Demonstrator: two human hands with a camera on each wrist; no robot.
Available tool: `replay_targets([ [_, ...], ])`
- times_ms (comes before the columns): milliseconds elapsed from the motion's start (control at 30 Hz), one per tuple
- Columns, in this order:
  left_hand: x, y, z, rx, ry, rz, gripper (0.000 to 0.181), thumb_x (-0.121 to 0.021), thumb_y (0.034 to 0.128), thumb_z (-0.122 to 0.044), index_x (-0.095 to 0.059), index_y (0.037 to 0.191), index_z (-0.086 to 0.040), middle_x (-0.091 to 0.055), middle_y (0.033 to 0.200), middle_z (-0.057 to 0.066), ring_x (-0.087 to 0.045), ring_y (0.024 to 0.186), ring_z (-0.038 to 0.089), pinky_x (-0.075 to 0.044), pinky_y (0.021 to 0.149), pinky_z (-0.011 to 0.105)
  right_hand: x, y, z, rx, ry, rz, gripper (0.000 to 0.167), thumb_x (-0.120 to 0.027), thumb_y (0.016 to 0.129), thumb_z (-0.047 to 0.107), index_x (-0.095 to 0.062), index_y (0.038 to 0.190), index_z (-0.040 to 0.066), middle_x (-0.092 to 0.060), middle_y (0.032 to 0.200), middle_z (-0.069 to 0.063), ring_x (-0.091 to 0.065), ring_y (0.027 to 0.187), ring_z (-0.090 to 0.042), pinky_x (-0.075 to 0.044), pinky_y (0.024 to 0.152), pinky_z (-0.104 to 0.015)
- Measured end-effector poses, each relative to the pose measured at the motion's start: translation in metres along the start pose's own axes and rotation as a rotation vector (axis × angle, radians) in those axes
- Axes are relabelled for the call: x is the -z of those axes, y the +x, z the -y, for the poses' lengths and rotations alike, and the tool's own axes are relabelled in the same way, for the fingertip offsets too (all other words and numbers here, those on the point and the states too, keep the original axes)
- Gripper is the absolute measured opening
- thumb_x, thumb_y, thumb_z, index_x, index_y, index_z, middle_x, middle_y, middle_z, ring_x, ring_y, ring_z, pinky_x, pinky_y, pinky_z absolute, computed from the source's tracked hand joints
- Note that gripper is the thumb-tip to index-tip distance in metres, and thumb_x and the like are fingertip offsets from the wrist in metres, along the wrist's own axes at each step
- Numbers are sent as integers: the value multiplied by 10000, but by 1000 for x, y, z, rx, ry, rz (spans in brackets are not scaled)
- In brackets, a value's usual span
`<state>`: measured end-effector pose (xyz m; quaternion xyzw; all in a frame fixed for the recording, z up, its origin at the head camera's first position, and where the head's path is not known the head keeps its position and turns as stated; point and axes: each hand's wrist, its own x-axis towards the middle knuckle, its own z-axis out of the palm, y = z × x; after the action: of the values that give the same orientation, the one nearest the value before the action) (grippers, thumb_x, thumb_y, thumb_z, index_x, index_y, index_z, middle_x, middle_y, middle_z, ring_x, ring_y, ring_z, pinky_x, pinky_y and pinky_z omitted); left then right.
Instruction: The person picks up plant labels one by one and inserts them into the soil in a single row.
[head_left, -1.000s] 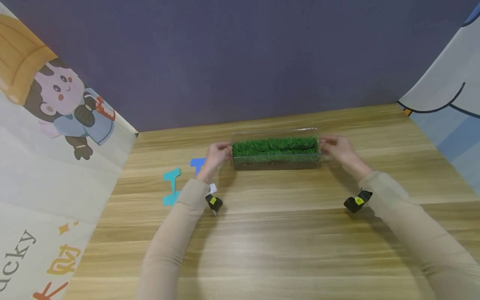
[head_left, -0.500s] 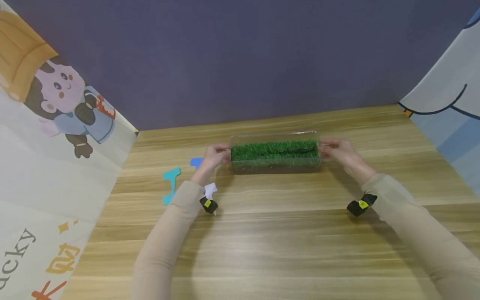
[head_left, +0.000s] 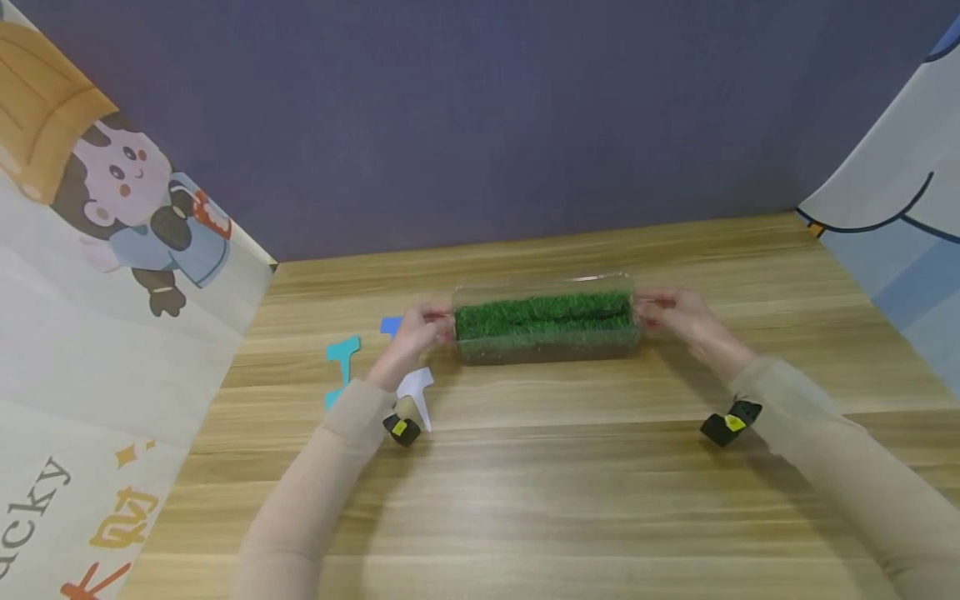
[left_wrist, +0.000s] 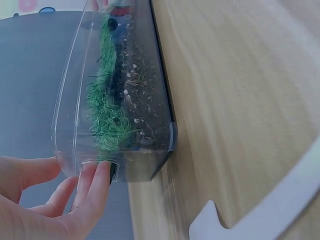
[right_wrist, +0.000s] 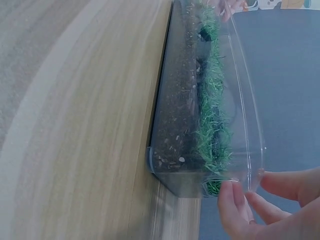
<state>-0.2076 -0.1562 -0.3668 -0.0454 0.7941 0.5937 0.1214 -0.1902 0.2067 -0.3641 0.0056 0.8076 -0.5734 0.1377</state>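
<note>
A long clear plastic planter box (head_left: pixel 547 350) stretches between my hands, with dark soil (left_wrist: pixel 142 95) in its lower part and a green grass-like layer (head_left: pixel 543 310) on top. My left hand (head_left: pixel 411 340) grips its left end; in the left wrist view the fingertips (left_wrist: pixel 100 172) reach into a slot in the end wall and the thumb lies against the rim. At the opposite end my right hand (head_left: pixel 692 325) holds the box the same way, fingers (right_wrist: pixel 230 200) at the slot. Whether the base touches the table, I cannot tell.
Left of the box, T-shaped plant labels lie on the wooden table (head_left: pixel 525 492): a white one (head_left: pixel 416 390), a teal one (head_left: pixel 343 354), another teal one (head_left: pixel 332 398) and a blue one (head_left: pixel 390 325), partly hidden by my left arm. A dark panel (head_left: pixel 510 125) stands behind.
Both hands have brought the box toward me and slightly left. The white label, mostly covered by my left arm before, now shows more fully.
</note>
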Motion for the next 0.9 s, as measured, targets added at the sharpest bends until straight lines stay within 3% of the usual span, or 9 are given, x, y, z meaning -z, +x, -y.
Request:
replay_targets([
  [200,1,-11,2,27,-9,-1,326,-484,874,1,-455,1187,85,-534,1013,208,-564,803,257,-455,848,425,0,-7,0,-25,32,58,495,-455,924,136,-272,1345,-48,-368,1295,-281,-562,872,-19,-423,902,-324],
  [367,2,-20,4,43,16,-5,318,-501,873,-27,-468,1174,71,-538,1010,179,-568,788,219,-463,843,400,0,-12,0,-31,43,83,507,-466,917,134,-265,1345,-49,-364,1301,-272,-557,924,-57,-401,923,-343],
  [700,4,-34,9,42,11,18,324,-500,873,-27,-454,1179,70,-526,1056,206,-567,823,226,-490,802,337,-2,-24,-2,-19,67,111,537,-483,911,142,-247,1339,-79,-344,1296,-302,-557,888,-9,-410,909,-303],
  [900,5,-40,11,33,8,28,325,-496,870,-14,-447,1177,84,-528,1042,194,-565,778,166,-501,770,302,-4,-30,-3,-22,76,121,541,-488,907,142,-245,1341,-72,-338,1305,-296,-554,890,-7,-407,909,-307],
])
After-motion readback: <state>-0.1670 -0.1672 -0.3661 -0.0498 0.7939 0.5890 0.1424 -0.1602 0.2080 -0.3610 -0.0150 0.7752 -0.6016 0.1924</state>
